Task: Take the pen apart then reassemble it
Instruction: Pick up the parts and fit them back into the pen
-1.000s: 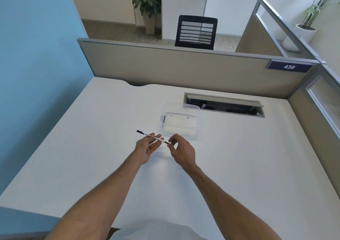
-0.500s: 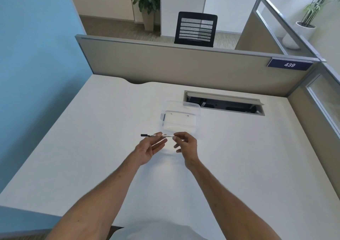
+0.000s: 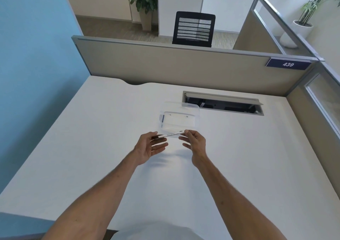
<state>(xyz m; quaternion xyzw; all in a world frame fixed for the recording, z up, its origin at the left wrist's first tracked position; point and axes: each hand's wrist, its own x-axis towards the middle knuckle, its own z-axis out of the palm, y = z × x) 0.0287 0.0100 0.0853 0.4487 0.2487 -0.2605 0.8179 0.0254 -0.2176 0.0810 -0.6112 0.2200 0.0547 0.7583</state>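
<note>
A thin white pen (image 3: pixel 172 134) with a dark left end is held nearly level above the white desk (image 3: pixel 92 147), between my two hands. My left hand (image 3: pixel 149 147) is palm up, thumb and fingertips pinching the pen's dark end. My right hand (image 3: pixel 195 143) pinches the pen's white right end with thumb and forefinger, other fingers spread. The dark end is partly hidden behind my left thumb.
A clear plastic box (image 3: pixel 179 119) stands just beyond the pen. Behind it a cable slot (image 3: pixel 222 103) is cut into the desk. Beige partitions (image 3: pixel 174 65) close the back and right, a blue wall the left.
The pen has swung from slanting to nearly level and shifted right. My right hand has slid out to its right end, and the dark end now lies inside my left fingers.
</note>
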